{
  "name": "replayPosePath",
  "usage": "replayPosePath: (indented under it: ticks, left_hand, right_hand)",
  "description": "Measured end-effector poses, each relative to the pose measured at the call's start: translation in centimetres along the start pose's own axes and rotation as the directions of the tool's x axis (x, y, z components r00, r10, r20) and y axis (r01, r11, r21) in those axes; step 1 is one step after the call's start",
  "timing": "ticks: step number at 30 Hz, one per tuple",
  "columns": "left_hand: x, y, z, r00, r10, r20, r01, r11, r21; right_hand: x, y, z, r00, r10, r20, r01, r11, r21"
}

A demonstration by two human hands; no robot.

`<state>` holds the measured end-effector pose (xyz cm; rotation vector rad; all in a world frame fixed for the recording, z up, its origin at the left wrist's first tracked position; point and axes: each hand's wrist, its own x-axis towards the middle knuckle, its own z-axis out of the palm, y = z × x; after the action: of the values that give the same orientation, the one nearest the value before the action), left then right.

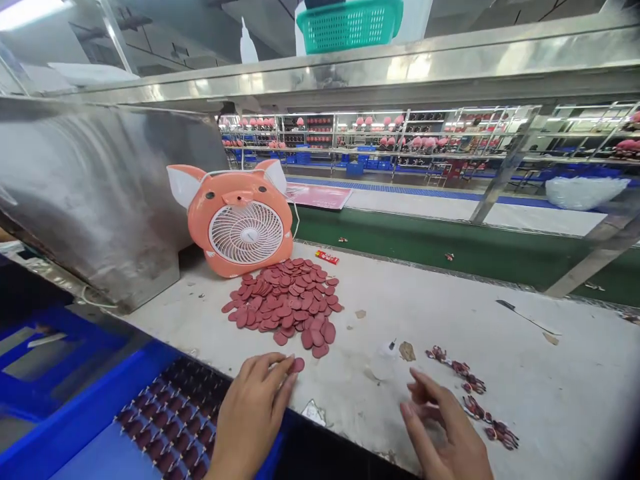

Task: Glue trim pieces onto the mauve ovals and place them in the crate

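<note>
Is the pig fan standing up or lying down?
Standing up: the pig fan sits on the bench with its round grille facing us.

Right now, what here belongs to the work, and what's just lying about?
In the work: left hand holding red disc; pile of red discs; blue tray of dark red pieces; right hand, beside small dark red clusters.
Lying about: pig-shaped fan; red packet; long thin blade.
</note>
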<state>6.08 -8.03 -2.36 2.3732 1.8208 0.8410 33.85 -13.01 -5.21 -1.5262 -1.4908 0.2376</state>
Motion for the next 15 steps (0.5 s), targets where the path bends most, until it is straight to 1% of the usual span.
replayPosePath:
  ticks: [3, 4, 6, 7, 8, 9, 10, 11, 12, 13, 14, 15]
  left_hand:
    - [1.3, 0.0, 0.6, 0.996, -0.019, 0.086, 0.021, 0.999, -0.029]
    - [1.5, -0.1, 0.6, 0.994, -0.028, 0.102, 0.032, 0.999, -0.039]
    - [1.5, 0.1, 0.5, 0.992, -0.051, 0.113, 0.058, 0.997, -0.058]
    - [1.4, 0.5, 0.3, 0.99, -0.078, 0.119, 0.091, 0.989, -0.115]
    - [1.3, 1.0, 0.1, 0.984, -0.114, 0.134, 0.142, 0.966, -0.218]
    - [1.2, 1.6, -0.1, 0.972, -0.159, 0.171, 0.211, 0.911, -0.354]
    - [1.0, 2.3, -0.2, 0.948, -0.208, 0.239, 0.304, 0.814, -0.495]
    - [0.9, 3.0, -0.3, 0.907, -0.246, 0.341, 0.412, 0.682, -0.604]
    - [0.9, 3.7, -0.3, 0.852, -0.257, 0.456, 0.517, 0.546, -0.659]
    - [0.9, 4.4, -0.2, 0.792, -0.242, 0.56, 0.604, 0.444, -0.662]
    - [0.9, 5.1, -0.1, 0.74, -0.21, 0.639, 0.664, 0.377, -0.646]
    - [1.0, 5.7, 0.1, 0.706, -0.166, 0.688, 0.696, 0.342, -0.632]
  right_hand:
    - [1.8, -0.2, 1.6, 0.982, 0.146, 0.119, -0.146, 0.989, -0.009]
    - [2.3, -0.3, 2.1, 0.973, 0.183, 0.141, -0.183, 0.983, -0.011]
    - [3.1, -0.5, 2.8, 0.962, 0.219, 0.162, -0.221, 0.975, -0.007]
    - [3.5, -0.6, 3.0, 0.956, 0.233, 0.178, -0.237, 0.971, 0.003]
    - [3.8, -0.7, 3.1, 0.949, 0.246, 0.198, -0.254, 0.967, 0.02]
    - [4.0, -0.9, 3.0, 0.941, 0.257, 0.221, -0.273, 0.961, 0.044]
    - [4.2, -1.0, 2.9, 0.932, 0.269, 0.241, -0.294, 0.953, 0.074]
    - [4.2, -1.1, 2.7, 0.925, 0.282, 0.254, -0.318, 0.941, 0.113]
    - [4.1, -1.4, 2.3, 0.919, 0.294, 0.261, -0.342, 0.926, 0.161]
    - [3.8, -1.6, 1.9, 0.915, 0.303, 0.267, -0.363, 0.906, 0.216]
    - [3.5, -2.0, 1.5, 0.91, 0.311, 0.274, -0.383, 0.882, 0.273]
    - [3.1, -2.5, 1.0, 0.904, 0.319, 0.286, -0.404, 0.856, 0.323]
